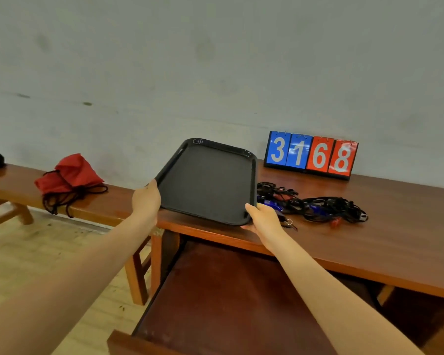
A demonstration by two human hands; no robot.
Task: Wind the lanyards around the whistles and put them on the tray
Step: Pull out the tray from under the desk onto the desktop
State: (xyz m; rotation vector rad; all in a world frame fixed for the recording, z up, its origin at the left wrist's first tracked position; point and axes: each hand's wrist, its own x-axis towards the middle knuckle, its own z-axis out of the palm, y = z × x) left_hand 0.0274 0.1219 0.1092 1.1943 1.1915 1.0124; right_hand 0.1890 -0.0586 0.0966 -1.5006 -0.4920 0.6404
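Observation:
A black rectangular tray is held tilted above the left end of the wooden table, its far edge raised. My left hand grips its near left corner and my right hand grips its near right corner. The tray has nothing on it. To its right, a tangled heap of black lanyards with blue and red whistles lies on the tabletop, partly hidden behind the tray and my right hand.
A flip scoreboard reading 3168 stands at the back of the table against the wall. A red drawstring bag lies on the bench to the left. A brown seat sits below the table's front edge.

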